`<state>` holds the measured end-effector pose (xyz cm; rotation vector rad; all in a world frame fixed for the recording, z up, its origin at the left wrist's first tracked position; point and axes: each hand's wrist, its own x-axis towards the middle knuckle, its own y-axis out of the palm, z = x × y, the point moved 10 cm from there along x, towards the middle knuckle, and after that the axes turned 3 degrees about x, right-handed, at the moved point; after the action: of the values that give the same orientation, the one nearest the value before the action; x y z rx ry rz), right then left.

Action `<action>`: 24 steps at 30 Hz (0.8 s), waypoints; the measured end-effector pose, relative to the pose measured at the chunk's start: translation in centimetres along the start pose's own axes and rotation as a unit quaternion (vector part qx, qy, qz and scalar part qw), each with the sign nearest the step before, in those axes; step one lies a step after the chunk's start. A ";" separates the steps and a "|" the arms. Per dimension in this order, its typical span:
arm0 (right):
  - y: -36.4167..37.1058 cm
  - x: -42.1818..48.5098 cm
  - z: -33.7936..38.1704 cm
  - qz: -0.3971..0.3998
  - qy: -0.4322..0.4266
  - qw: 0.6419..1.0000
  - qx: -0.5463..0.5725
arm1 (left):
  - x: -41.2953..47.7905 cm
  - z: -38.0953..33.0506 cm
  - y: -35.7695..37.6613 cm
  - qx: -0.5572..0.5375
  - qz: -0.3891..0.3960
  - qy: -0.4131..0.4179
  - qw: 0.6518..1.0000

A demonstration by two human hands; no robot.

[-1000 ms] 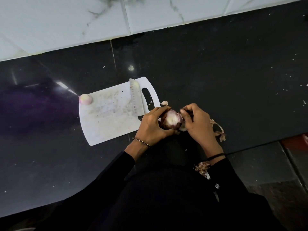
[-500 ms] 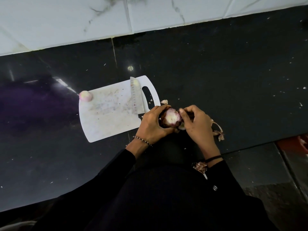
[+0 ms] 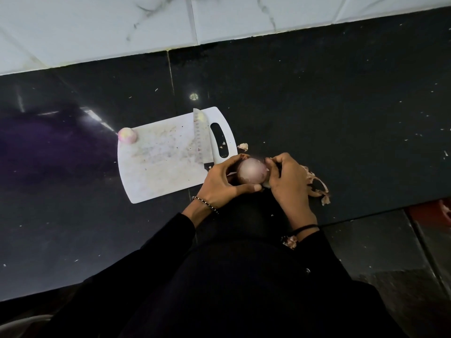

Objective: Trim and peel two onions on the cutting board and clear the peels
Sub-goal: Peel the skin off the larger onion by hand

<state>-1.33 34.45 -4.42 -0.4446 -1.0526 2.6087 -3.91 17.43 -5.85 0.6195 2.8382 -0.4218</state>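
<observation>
Cradling the onion (image 3: 251, 171), the left hand (image 3: 219, 184) and right hand (image 3: 285, 181) clamp it beside the cutting board (image 3: 158, 172).

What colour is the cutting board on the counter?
The cutting board is white, with faint stains and scuff marks; the head view shows it clearly.

White cutting board (image 3: 158, 172), pinkish-purple onion (image 3: 251, 172), black speckled counter (image 3: 317, 106), white grey-veined marble tiles (image 3: 97, 28)

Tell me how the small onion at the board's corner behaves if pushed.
The small onion looks round, so it would probably roll. It sits at the cutting board's corner, so a nudge may drop it onto the counter. Peeled, it looks slick.
</observation>
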 end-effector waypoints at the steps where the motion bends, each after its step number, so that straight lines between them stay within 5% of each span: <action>1: 0.0 0.0 0.1 -0.003 -0.001 1.000 -0.008 | 0.0 0.1 0.0 -0.013 0.003 -0.008 1.000; 7: -0.3 0.3 -0.7 -0.006 0.024 0.997 -0.074 | -0.5 -0.2 0.4 -0.099 0.028 -0.038 0.994; 24: -2.7 -1.6 2.6 -0.035 -0.105 0.991 0.075 | -0.6 -0.3 2.5 -0.392 0.048 -0.160 0.905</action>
<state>-0.45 34.13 -0.42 -0.0969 -0.9066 2.6901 -2.36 19.53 -5.97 0.4512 2.3456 0.5703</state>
